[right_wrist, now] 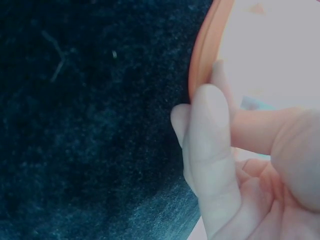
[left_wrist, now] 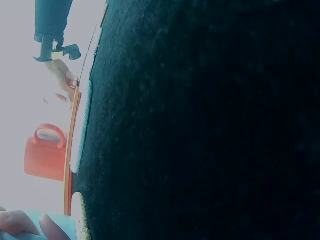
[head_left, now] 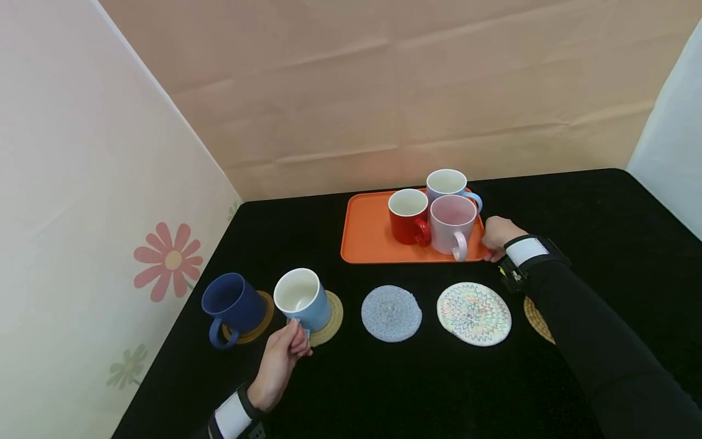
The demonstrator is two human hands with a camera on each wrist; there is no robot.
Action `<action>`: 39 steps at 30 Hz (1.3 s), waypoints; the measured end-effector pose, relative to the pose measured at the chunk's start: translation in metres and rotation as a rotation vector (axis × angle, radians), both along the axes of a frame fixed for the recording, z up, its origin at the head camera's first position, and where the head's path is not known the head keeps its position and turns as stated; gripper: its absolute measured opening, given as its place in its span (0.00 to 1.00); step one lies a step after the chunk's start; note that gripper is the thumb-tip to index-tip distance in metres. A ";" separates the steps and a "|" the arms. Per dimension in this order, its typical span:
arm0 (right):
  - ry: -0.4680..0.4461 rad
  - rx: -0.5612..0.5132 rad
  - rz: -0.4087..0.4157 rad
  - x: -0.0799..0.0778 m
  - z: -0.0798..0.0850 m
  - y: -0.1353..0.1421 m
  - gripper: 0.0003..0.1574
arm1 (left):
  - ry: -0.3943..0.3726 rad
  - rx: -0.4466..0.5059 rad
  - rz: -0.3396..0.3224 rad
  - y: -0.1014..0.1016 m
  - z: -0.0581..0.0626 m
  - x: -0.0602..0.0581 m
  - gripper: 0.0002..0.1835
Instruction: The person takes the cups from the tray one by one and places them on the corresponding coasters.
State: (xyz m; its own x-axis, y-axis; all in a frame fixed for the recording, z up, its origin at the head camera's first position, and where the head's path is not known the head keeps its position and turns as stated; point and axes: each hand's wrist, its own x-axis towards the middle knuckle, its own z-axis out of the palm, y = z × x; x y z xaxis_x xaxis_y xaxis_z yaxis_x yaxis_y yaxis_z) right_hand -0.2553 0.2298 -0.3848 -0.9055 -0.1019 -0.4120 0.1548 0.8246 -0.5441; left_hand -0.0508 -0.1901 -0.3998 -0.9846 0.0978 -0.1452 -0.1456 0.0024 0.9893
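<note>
My left hand [head_left: 280, 363] grips the handle of a light blue mug [head_left: 314, 308] with a white inside. That mug tilts over a round pale green coaster [head_left: 336, 323]; its lower side overlaps the coaster in the head view. At the back, my right hand [head_left: 500, 236] pinches the right end of an orange tray [head_left: 364, 225], thumb and fingers on the rim [right_wrist: 204, 55] in the right wrist view. Grouped on the tray's right side are a red mug [head_left: 404, 228], a pink mug [head_left: 445, 231] and another light blue mug [head_left: 439, 189].
At far left a dark blue mug [head_left: 241, 305] sits tilted on a tan coaster [head_left: 265, 320]. A blue-grey coaster [head_left: 391, 314], a zigzag-patterned coaster [head_left: 474, 314] and a woven coaster [head_left: 534, 318], partly under the right sleeve, continue the row. Walls stand behind and beside the black table [head_left: 417, 390].
</note>
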 end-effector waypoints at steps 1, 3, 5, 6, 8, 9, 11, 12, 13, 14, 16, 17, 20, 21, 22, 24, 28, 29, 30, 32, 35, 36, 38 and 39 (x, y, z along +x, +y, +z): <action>-0.001 -0.002 0.000 0.000 0.000 0.000 0.07 | 0.003 -0.001 0.000 0.000 0.000 0.000 0.21; -0.001 -0.005 0.001 -0.001 -0.001 -0.001 0.07 | 0.008 0.001 0.005 -0.001 0.000 0.001 0.22; -0.002 -0.009 0.004 -0.001 -0.001 -0.002 0.07 | 0.009 0.000 0.011 -0.002 -0.001 0.001 0.22; -0.003 -0.011 0.006 -0.002 -0.002 -0.003 0.07 | 0.009 0.000 0.014 -0.002 -0.001 0.002 0.22; -0.006 -0.012 0.009 -0.002 -0.002 -0.004 0.07 | 0.004 0.001 0.020 -0.003 -0.001 0.002 0.22; -0.007 -0.012 0.009 -0.003 -0.003 -0.004 0.07 | 0.001 0.001 0.022 -0.003 -0.001 0.003 0.22; -0.006 -0.016 0.012 -0.003 -0.004 -0.005 0.07 | -0.004 -0.001 0.024 -0.003 -0.001 0.003 0.22; -0.005 -0.017 0.011 -0.003 -0.004 -0.005 0.07 | -0.005 -0.003 0.024 -0.003 -0.001 0.003 0.22; -0.004 -0.018 0.011 -0.003 -0.004 -0.005 0.07 | -0.008 -0.004 0.024 -0.003 -0.001 0.004 0.22; -0.002 -0.019 0.013 -0.003 -0.004 -0.005 0.07 | -0.008 -0.005 0.024 -0.003 -0.001 0.004 0.22; -0.001 -0.023 0.018 -0.002 -0.004 -0.006 0.06 | -0.009 -0.009 0.025 -0.003 -0.001 0.005 0.22; -0.002 -0.024 0.022 -0.002 -0.005 -0.007 0.06 | -0.009 -0.011 0.024 -0.004 -0.001 0.006 0.21; -0.008 -0.027 0.031 0.000 -0.005 -0.010 0.06 | -0.007 -0.016 0.026 -0.004 -0.001 0.008 0.21; -0.008 -0.031 0.033 0.000 -0.005 -0.011 0.06 | -0.011 -0.017 0.027 -0.005 -0.001 0.009 0.21; -0.007 -0.034 0.035 0.000 -0.006 -0.011 0.06 | -0.013 -0.018 0.026 -0.005 -0.002 0.009 0.21; -0.003 -0.042 0.035 0.001 -0.006 -0.011 0.05 | -0.018 -0.027 0.029 -0.005 -0.002 0.009 0.21; -0.001 -0.047 0.041 0.001 -0.006 -0.009 0.06 | -0.022 -0.101 0.023 -0.008 -0.001 0.007 0.23; 0.001 -0.046 0.045 0.000 -0.005 -0.008 0.06 | -0.007 -0.137 0.009 -0.009 -0.002 0.005 0.24; 0.002 -0.042 0.047 0.000 -0.004 -0.007 0.07 | 0.009 -0.181 -0.008 -0.011 -0.001 0.004 0.24; 0.012 -0.037 0.055 0.000 -0.003 -0.003 0.07 | 0.058 -0.269 -0.061 -0.015 0.000 0.000 0.24; 0.022 -0.029 0.057 -0.001 -0.002 0.002 0.07 | 0.151 -0.398 -0.145 -0.022 0.003 -0.007 0.21; 0.022 -0.027 0.056 -0.001 -0.002 0.003 0.07 | 0.168 -0.435 -0.166 -0.024 0.005 -0.008 0.20; 0.021 -0.025 0.054 -0.001 -0.002 0.004 0.07 | 0.200 -0.502 -0.201 -0.027 0.008 -0.010 0.19; 0.020 -0.026 0.056 -0.002 -0.003 0.004 0.07 | 0.200 -0.531 -0.201 -0.029 0.009 -0.011 0.19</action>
State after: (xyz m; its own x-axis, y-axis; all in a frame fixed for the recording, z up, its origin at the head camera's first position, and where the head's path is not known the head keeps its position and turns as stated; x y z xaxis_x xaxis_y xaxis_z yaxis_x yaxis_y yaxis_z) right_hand -0.2569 0.2341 -0.3875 -0.9063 -0.1626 -0.3902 0.0979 0.8172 -0.5680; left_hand -0.0615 -0.2191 -0.3907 -0.9677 0.2493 -0.0386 0.0979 0.5121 0.8533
